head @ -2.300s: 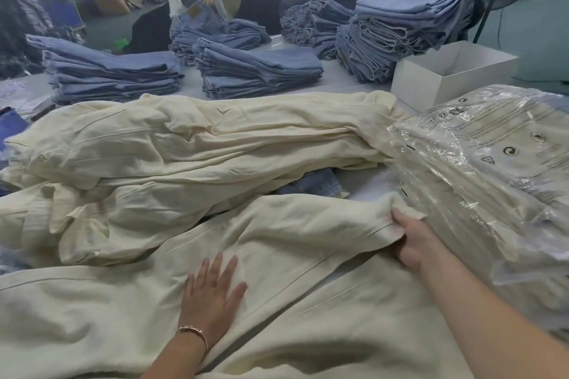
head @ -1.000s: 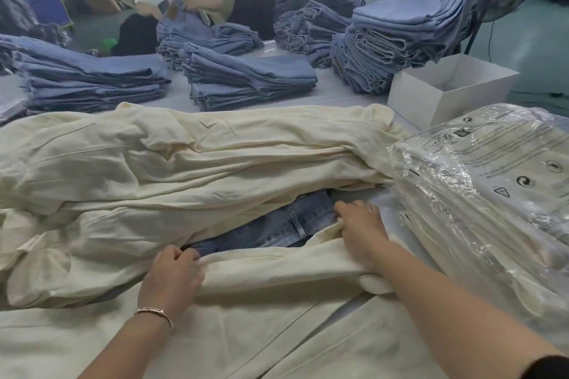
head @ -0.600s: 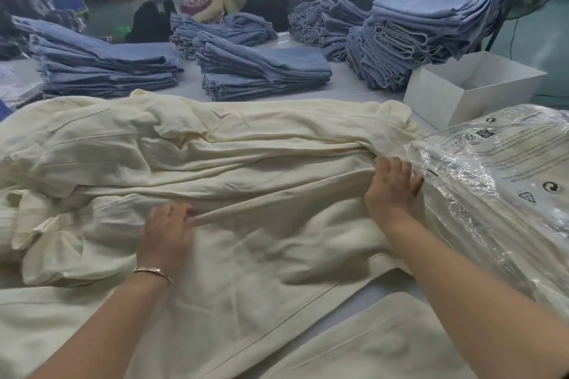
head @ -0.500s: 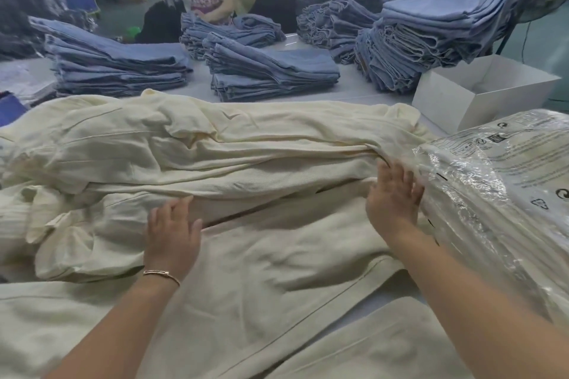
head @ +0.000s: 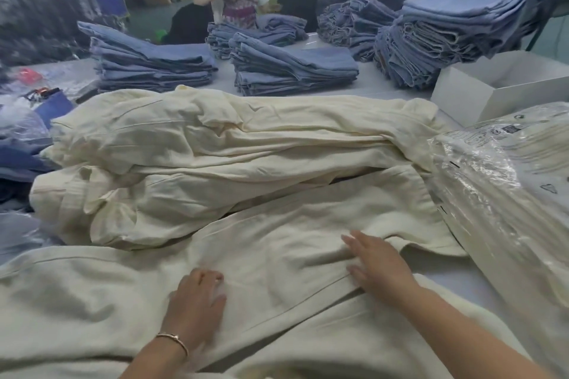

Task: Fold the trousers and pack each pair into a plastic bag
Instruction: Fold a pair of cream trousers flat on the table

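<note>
Both hands, left (head: 197, 301) and right (head: 378, 264), fingers flat on the trousers (head: 277, 249); smooth creases toward three o'clock before folding.

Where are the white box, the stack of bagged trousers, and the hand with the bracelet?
white box (head: 468, 95), head view, on its near side wall.
stack of bagged trousers (head: 498, 194), head view, on the shiny plastic front.
left hand (head: 197, 301), head view, on its back.

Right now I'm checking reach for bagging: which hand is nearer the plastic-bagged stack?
Right. The right hand lies flat on the cream trousers just beside the plastic-bagged stack; the left hand rests farther away.
</note>
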Available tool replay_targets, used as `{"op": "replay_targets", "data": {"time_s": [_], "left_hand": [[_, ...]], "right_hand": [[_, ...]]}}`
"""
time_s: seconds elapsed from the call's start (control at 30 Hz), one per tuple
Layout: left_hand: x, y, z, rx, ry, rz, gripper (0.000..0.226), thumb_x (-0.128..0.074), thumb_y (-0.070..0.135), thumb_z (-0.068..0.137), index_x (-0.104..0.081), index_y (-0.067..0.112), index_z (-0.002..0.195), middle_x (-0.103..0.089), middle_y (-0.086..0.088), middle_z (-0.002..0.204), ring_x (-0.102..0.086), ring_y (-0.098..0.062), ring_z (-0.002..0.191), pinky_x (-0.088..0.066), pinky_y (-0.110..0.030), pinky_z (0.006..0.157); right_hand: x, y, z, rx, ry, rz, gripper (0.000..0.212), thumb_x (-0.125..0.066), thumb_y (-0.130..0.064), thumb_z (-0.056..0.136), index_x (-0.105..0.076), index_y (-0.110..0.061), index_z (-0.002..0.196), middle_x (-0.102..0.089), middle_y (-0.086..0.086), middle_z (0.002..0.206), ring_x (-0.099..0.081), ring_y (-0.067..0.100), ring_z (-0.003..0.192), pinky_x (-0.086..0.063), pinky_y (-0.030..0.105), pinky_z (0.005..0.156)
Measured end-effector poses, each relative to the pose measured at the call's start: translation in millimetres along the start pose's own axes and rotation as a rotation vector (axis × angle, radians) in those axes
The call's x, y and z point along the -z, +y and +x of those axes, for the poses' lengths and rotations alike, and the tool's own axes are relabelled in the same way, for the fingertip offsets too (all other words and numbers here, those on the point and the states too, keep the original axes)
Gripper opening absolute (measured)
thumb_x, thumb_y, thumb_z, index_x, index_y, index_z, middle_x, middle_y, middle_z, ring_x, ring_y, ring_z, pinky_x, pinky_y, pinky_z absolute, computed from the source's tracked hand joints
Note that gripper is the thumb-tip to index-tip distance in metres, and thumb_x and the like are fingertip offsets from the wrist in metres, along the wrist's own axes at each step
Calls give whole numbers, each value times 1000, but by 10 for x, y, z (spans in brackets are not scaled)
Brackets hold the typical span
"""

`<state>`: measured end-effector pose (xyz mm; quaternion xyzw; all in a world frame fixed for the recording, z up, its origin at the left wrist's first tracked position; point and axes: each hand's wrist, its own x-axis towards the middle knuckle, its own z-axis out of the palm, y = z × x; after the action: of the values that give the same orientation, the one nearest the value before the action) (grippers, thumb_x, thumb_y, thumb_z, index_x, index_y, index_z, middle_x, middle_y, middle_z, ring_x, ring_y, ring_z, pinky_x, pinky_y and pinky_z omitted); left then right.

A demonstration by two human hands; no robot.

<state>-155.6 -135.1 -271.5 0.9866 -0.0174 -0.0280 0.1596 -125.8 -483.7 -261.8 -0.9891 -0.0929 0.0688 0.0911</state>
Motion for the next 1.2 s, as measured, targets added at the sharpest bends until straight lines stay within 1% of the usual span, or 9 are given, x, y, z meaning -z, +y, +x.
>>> {"op": "replay_targets", "data": {"time_s": [0.07, 0.17, 0.27, 0.37, 0.57, 0.77, 0.87, 0.97, 1.2], "left_hand": [[-28, 132, -81, -57, 58, -82, 28, -59, 23, 90, -58, 22, 118, -50, 4, 121, -47, -17, 116, -33, -27, 102], [-127, 411, -301, -203, 51, -129, 20, -62, 28, 87, -60, 29, 107, -53, 13, 109, -49, -9, 108, -38, -22, 93], [-285, 629, -481, -261, -40, -99, 24, -57, 40, 87, -58, 35, 111, -49, 15, 110, -44, -5, 107, -37, -19, 90], [-338, 734, -548, -242, 0, -112, 24, -60, 40, 87, -60, 34, 110, -48, 12, 105, -47, -8, 104, -39, -20, 89], [-364, 753, -665, -283, 33, -187, 21, -64, 42, 86, -65, 30, 102, -51, 12, 87, -51, -7, 87, -39, -20, 81], [-361, 793, -780, -347, -59, -379, 24, -62, 53, 65, -64, 37, 84, -61, 10, 83, -54, -1, 83, -44, -16, 79], [-364, 784, -827, -294, -62, -344, 35, -61, 56, 64, -67, 31, 87, -60, 7, 82, -53, -2, 82, -45, -24, 81], [-349, 814, -812, -387, 174, -230, 52, -47, 62, 76, -71, 17, 91, -62, 4, 78, -48, -5, 81, -41, -21, 72], [-227, 784, -1009, -283, 522, -57, 34, -45, 38, 80, -70, 20, 95, -65, 5, 93, -50, -16, 91, -38, -33, 70]], "right_hand": [[105, 77, -175, -57, 271, 94, 33, -65, -14, 83, -63, -9, 115, -62, 10, 118, -57, 32, 109, -43, 41, 93], [87, 319, -485, -312, 489, 81, 13, -72, -2, 69, -62, -8, 75, -64, 10, 76, -61, 34, 72, -46, 39, 63], [20, 486, -673, -585, 153, -108, 33, -51, -38, 90, -56, -20, 117, -56, 4, 120, -54, 26, 110, -43, 36, 84], [70, 621, -704, -543, -98, 13, 56, -51, -54, 87, -41, -27, 135, -37, 7, 136, -41, 27, 124, -40, 35, 96], [377, 641, -896, -275, -538, 307, 25, -77, -36, 66, -58, -29, 79, -55, -8, 91, -52, 13, 84, -39, 28, 67], [542, 652, -1048, -372, -288, 501, 35, -68, -11, 66, -34, -17, 58, -36, -1, 58, -32, 14, 45, -24, 23, 40], [830, 650, -1043, -403, 9, 385, 27, -65, -31, 60, -41, -19, 65, -46, -6, 64, -44, 12, 58, -28, 28, 49], [917, 562, -965, -509, 310, 6, 38, -65, -35, 76, -43, -22, 105, -58, -2, 97, -56, 24, 94, -35, 35, 76], [462, 169, -1024, -406, 194, -198, 65, -44, -29, 94, -12, -25, 150, 5, 10, 159, 4, 30, 146, -1, 46, 117]]}}
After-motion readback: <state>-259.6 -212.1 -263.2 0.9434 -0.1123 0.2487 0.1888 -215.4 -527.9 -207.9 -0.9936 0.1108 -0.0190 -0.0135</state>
